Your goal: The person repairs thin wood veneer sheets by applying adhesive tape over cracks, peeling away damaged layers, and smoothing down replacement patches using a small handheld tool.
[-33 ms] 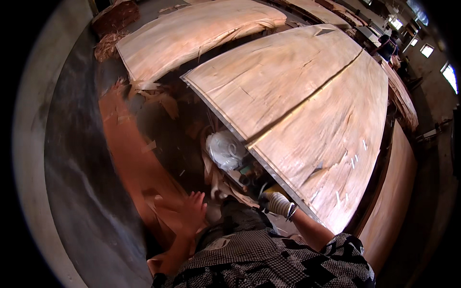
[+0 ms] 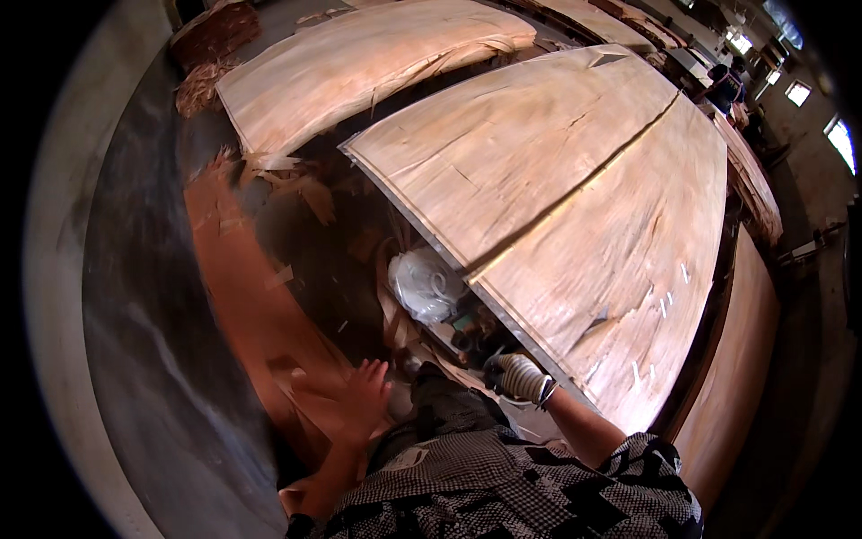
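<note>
My right hand [image 2: 518,377], in a striped white and dark knit glove, hangs just below the near edge of a large sheet of wood veneer [image 2: 575,207]. Its fingers are curled in beside dark items under that edge; what they hold, if anything, is hidden. My left hand [image 2: 366,391] is bare and holds nothing, its fingers stretched out over reddish veneer scraps [image 2: 314,386]. A dark gap edged in yellow runs across the large sheet, and several short white strips lie near its right side. Under the edge sits a clear plastic bag [image 2: 426,283].
Another veneer stack [image 2: 377,63] stands at the far left, with torn scraps around it. A long reddish veneer strip [image 2: 233,269] lies on the floor at left. More sheets [image 2: 732,359] lean at right. A person [image 2: 725,87] is far off at upper right.
The view has shifted very slightly. The yellow patch seen beside my gloved right hand no longer shows. My left hand stays in about the same place.
</note>
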A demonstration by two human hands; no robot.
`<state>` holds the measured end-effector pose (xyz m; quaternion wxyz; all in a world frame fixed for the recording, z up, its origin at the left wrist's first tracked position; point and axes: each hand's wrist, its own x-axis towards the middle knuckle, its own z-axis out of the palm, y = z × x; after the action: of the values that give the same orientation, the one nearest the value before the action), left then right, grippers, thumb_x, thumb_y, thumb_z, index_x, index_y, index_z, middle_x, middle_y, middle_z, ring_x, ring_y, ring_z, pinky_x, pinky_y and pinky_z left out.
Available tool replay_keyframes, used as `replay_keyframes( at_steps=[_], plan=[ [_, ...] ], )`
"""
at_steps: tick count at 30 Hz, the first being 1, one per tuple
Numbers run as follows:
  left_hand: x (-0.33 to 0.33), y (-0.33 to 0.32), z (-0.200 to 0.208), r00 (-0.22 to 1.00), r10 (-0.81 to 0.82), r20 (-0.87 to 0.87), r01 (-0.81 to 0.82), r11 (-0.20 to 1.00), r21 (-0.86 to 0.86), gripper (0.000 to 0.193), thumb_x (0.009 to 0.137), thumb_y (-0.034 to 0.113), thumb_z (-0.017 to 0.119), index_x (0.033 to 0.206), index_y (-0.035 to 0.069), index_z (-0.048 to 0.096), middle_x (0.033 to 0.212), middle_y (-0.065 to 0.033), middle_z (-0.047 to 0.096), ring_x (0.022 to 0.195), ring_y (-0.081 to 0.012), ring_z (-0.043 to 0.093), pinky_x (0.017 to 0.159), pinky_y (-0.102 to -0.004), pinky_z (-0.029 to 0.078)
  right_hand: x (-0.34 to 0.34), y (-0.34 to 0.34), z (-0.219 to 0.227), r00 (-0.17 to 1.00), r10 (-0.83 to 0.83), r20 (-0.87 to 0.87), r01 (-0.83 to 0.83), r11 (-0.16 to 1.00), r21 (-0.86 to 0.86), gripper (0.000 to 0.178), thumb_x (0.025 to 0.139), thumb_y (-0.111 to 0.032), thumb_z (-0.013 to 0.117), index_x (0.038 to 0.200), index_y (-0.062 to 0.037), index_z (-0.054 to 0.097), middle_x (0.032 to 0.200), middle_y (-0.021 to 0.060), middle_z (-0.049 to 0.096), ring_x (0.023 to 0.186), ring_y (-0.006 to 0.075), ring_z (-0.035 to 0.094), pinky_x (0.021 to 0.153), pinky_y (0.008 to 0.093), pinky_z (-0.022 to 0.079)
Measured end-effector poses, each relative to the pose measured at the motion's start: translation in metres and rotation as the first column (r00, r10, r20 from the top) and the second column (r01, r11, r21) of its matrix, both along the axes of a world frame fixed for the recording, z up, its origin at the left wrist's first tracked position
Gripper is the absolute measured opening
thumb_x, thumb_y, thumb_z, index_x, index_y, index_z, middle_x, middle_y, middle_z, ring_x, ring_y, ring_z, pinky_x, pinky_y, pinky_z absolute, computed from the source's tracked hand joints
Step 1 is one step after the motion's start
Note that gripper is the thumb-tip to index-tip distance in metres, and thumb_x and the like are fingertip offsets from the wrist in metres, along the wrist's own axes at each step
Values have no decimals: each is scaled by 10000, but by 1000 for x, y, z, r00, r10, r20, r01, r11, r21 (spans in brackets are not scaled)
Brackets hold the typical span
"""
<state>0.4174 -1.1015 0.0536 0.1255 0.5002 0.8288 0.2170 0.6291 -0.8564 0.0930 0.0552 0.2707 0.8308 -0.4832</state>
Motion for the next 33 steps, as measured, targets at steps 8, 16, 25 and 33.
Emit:
replay_keyframes(
  at_steps=[8, 16, 25, 33],
  plan=[
    [-129, 72, 5, 979, -201, -33, 200, 980, -24, 406, 804, 193, 537, 1183, 54, 503, 1210, -136, 517, 1175, -326, 428, 995, -470, 314, -151, 51, 1, 965, -226, 134, 262, 867, -423, 215, 836, -134, 588, 1026, -37, 564, 764, 31, 652, 593, 128, 603, 503, 268, 475],
    [-291, 153, 10, 989, -137, 47, 137, 990, 15, 391, 817, 177, 535, 1184, 48, 496, 1209, -149, 512, 1172, -333, 427, 1002, -489, 292, -273, 104, 1, 968, -250, 24, 243, 908, -340, 126, 832, -65, 544, 935, -28, 607, 706, 51, 646, 538, 117, 594, 500, 268, 472],
    [-433, 342, -10, 935, -323, -149, 333, 942, 50, 469, 802, 128, 563, 1247, 57, 433, 1317, -142, 399, 1223, -316, 372, 1047, -481, 236, -404, 159, 9, 753, -658, 4, 607, 691, -393, 146, 825, -32, 570, 963, 11, 594, 764, 62, 652, 634, 117, 574, 537, 270, 484],
    [-505, 486, -36, 844, -517, -142, 532, 841, 99, 602, 745, 125, 579, 1301, 37, 368, 1391, -149, 294, 1305, -295, 264, 1086, -418, 194, -554, 273, -32, 408, -905, 121, 865, 341, -368, 123, 850, -131, 562, 874, -12, 576, 676, 87, 645, 541, 147, 613, 443, 278, 443]
  ],
)
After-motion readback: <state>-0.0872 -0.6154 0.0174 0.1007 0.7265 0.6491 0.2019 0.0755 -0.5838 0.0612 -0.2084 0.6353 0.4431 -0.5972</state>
